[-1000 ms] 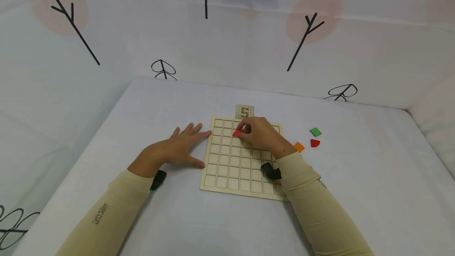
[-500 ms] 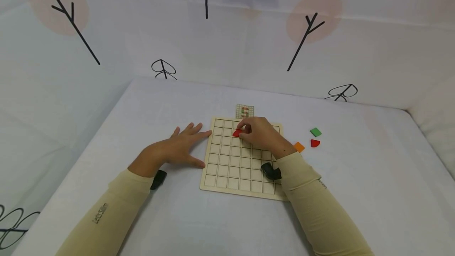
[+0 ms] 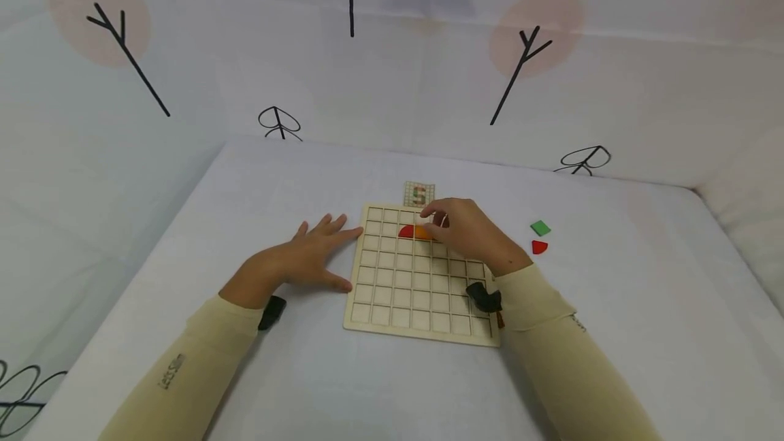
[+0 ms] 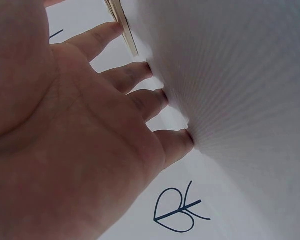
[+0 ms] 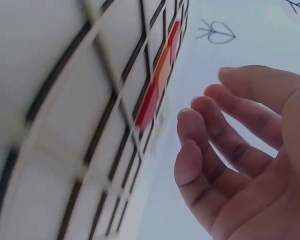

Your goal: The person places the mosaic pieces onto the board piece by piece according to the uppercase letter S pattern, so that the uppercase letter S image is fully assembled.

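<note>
Our right hand (image 3: 468, 229) hovers over the gridded board (image 3: 386, 276), pinching nothing.
Its thumb and fingers stand apart, clear of the orange tile (image 3: 421, 232), which lies between two red tiles (image 5: 148, 107) in the second row from the far edge; our left hand (image 3: 311, 258) spreads beside the board, a fingertip touching its edge. These tiles look light, stiff and smooth, perhaps slippery yet hardly fragile. We judge opposite side edges the best hold, since a seated tile seems to offer fingers little rim to catch.
</note>
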